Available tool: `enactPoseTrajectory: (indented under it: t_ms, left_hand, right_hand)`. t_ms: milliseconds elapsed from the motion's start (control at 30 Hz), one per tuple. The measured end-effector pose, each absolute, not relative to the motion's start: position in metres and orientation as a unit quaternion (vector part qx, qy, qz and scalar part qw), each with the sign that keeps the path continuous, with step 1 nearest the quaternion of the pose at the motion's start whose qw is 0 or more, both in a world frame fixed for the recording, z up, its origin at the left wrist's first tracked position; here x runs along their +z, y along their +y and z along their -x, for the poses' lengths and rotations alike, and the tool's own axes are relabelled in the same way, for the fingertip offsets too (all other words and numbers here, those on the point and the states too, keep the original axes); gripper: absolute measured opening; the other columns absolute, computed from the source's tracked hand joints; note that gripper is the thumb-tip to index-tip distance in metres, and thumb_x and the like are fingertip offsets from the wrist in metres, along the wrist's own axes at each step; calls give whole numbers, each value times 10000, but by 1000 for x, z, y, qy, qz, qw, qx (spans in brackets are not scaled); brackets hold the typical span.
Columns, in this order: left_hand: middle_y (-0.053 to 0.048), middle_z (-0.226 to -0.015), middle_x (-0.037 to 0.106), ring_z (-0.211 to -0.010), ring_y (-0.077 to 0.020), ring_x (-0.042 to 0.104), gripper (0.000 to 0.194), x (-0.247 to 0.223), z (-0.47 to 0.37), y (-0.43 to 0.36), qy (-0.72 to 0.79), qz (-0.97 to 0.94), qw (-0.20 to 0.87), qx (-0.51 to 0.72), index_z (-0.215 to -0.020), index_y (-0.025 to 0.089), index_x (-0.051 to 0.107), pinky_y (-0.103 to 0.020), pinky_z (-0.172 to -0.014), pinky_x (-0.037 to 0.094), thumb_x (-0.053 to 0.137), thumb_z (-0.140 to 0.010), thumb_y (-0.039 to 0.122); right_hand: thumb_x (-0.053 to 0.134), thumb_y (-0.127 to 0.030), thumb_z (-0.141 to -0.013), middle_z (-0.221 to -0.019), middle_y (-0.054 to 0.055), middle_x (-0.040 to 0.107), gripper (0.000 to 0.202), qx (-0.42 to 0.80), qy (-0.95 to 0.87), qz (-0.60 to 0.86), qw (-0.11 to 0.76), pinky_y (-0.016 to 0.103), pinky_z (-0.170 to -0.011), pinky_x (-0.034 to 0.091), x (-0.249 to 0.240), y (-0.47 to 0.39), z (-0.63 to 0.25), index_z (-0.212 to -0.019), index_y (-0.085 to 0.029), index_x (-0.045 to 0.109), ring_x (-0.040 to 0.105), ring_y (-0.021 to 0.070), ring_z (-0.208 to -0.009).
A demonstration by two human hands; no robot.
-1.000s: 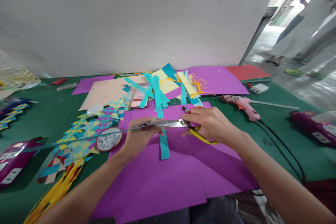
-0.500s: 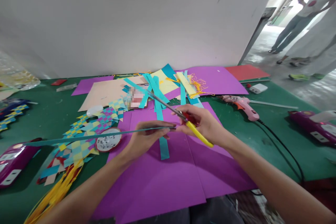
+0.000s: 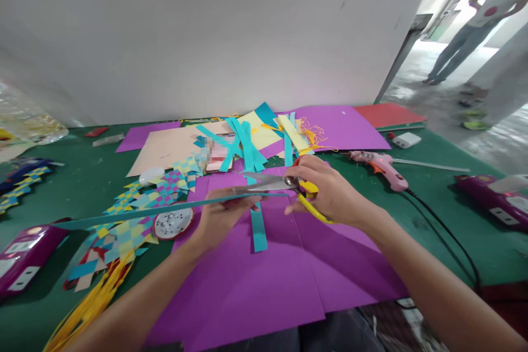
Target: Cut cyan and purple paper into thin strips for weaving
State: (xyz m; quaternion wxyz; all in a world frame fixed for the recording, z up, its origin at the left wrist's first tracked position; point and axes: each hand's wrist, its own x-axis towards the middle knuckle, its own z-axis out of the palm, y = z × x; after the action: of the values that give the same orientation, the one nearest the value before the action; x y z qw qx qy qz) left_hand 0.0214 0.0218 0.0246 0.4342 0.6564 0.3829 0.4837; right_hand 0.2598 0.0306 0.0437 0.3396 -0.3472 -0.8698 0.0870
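Observation:
My left hand [image 3: 225,212] pinches a long teal paper strip [image 3: 152,212], which stretches out to the left over the table. In my right hand [image 3: 325,187] is a pair of scissors [image 3: 268,182] with yellow handles. Its blades are parted and point left, close above the strip near my left fingers; whether they touch it I cannot tell. Under both hands lie purple sheets [image 3: 247,286], with another teal strip [image 3: 258,231] flat on top. More teal strips [image 3: 249,146] are heaped behind, beside a yellow paper piece [image 3: 292,132].
A pink glue gun [image 3: 379,165] with a black cord lies at right, near a purple device [image 3: 495,198]. Another purple device [image 3: 31,256], woven paper pieces [image 3: 127,231], yellow tassels [image 3: 93,308] and a white dotted disc [image 3: 173,223] are at left. A person [image 3: 474,27] stands beyond the wall.
My right hand has turned the scissors from pointing up and away to lying almost level, and the blades have opened beside the strip. My left hand still pinches the strip.

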Motion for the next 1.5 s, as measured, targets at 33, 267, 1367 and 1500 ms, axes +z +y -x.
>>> enactPoseTrajectory:
  t_ms: [33, 267, 1367, 1500]
  left_hand:
    - [-18, -649, 718, -562, -140, 648, 61, 24, -21, 23, 382, -658, 427, 488, -772, 174, 751, -215, -558, 548, 696, -758, 198]
    - [-14, -636, 722, -566, -148, 666, 69, 21, -15, 25, 386, -679, 388, 489, -783, 174, 744, -203, -551, 533, 695, -737, 159]
    - [8, -572, 695, -537, -154, 663, 120, 22, -20, 22, 416, -667, 365, 499, -610, 169, 690, -216, -524, 544, 644, -709, 120]
    - [-2, -580, 695, -543, -165, 666, 116, 21, -20, 22, 427, -660, 372, 494, -618, 167, 688, -238, -530, 560, 658, -730, 176]
  right_hand:
    - [704, -520, -706, -836, 63, 550, 493, 59, -880, 343, 323, 318, -729, 419, 43, 32, -262, -1032, -157, 627, 484, 189, -803]
    - [642, -575, -727, -777, 49, 524, 494, -10, -898, 335, 284, 294, -677, 401, 43, 32, -265, -970, -145, 647, 481, 181, -767]
    - [671, -498, -751, -744, 41, 612, 381, 12, -897, 348, 273, 248, -589, 387, 41, 29, -260, -914, -154, 678, 552, 147, -694]
    - [682, -477, -751, -724, 30, 620, 350, 16, -894, 354, 273, 244, -573, 368, 40, 28, -261, -916, -168, 683, 556, 142, -667]
